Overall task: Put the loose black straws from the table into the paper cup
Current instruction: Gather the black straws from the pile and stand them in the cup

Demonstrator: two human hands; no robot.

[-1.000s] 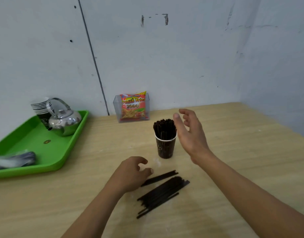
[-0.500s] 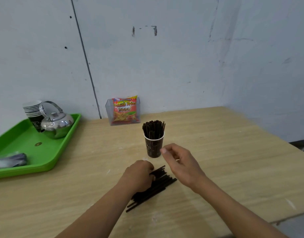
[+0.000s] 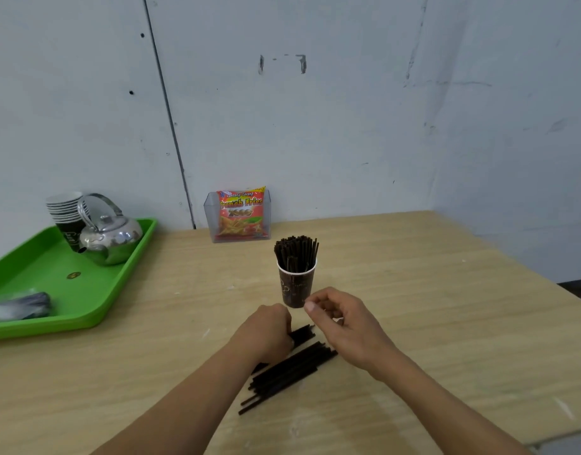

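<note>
A dark paper cup (image 3: 295,288) stands upright mid-table, packed with black straws (image 3: 296,252). A pile of loose black straws (image 3: 290,369) lies slanted on the wooden table (image 3: 430,323) just in front of it. My left hand (image 3: 266,333) is curled down over the pile's left side and grips a small bunch whose ends stick out to the right (image 3: 304,333). Just right of it, my right hand (image 3: 343,323) hovers over the pile's far end. Its fingers are loosely curled with the thumb out, and nothing is in it.
A green tray (image 3: 85,297) at the left carries a steel kettle (image 3: 110,239), a stack of paper cups (image 3: 66,210) and a grey wrapped bundle (image 3: 18,307). A snack packet in a clear holder (image 3: 240,215) stands against the wall. The table's edge runs along the lower right.
My right hand came down from beside the cup's rim to the pile. My left hand closed over the straws and gathered a small bunch. The camera view shifted slightly.
</note>
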